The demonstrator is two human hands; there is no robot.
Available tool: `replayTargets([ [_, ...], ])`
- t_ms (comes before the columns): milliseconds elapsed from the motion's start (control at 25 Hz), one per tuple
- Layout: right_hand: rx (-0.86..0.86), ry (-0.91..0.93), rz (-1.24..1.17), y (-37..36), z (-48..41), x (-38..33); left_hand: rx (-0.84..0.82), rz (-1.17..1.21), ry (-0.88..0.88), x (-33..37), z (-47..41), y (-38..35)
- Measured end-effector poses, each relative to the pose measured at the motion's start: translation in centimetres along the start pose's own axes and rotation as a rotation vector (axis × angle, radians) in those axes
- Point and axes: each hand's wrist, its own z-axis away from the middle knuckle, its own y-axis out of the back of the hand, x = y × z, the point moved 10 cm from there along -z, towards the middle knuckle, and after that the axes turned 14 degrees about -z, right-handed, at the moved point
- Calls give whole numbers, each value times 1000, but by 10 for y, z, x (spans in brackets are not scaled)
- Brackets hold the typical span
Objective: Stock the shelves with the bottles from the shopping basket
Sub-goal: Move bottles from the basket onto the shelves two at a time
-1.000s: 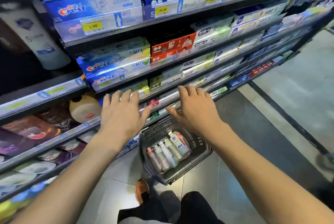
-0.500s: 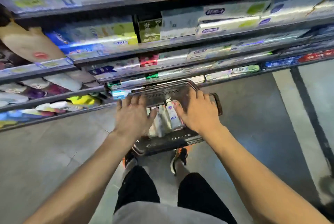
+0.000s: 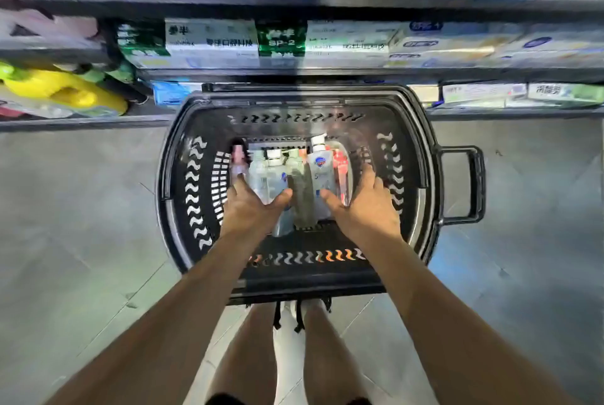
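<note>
A black plastic shopping basket [image 3: 183, 175] stands on the floor in front of the lowest shelves. Several bottles lie side by side on its bottom: a pink one [image 3: 238, 159] at the left, clear ones [image 3: 266, 175] in the middle, a white pump bottle with a blue logo [image 3: 322, 166], and a red one [image 3: 341, 162] at the right. My left hand [image 3: 251, 208] reaches into the basket with fingers spread over the clear bottles. My right hand [image 3: 366, 208] hovers open over the white and red bottles. Neither hand grips anything.
Shelves [image 3: 294, 72] packed with toothpaste boxes run across the top of the view. Yellow and green items [image 3: 65, 90] lie on the lower left shelf. The basket's handle [image 3: 474, 185] sticks out to the right. Grey floor tiles surround the basket, and my legs stand right behind it.
My view tilted down and closer to the basket. Both hands dropped from above the rim into the basket, onto the bottles.
</note>
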Motion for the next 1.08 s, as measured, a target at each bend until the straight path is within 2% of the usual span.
replayTargets([
  [120, 4, 4, -18, -49, -58, 30, -26, 22, 115, -21, -58, -61],
  [280, 42, 16, 13, -96, -114, 56, -43, -104, 162, -36, -118, -119],
  [360, 11, -7, 56, -120, -140, 69, -35, -53, 183, -40, -142, -140],
  [440, 6, -12, 11, -133, -157, 76, 114, -41, 142, -33, -155, -144],
  [600, 44, 12, -39, -144, -175, 78, 499, -362, 26, -8, -144, -127],
  [680, 35, -3, -40, -148, -179, 80, 587, -484, 28, -11, -145, -126],
  [720, 31, -4, -44, -150, -182, 81, 526, -442, 51, -18, -151, -129],
  [840, 5, -41, -139, -149, -185, 82, 205, -254, 85, -24, -160, -149],
  [1000, -14, -54, -256, -137, -164, 77, 120, -82, 27, -13, -138, -133],
  [1080, -29, -29, -260, -124, -144, 68, 95, 35, -74, -2, -116, -116],
])
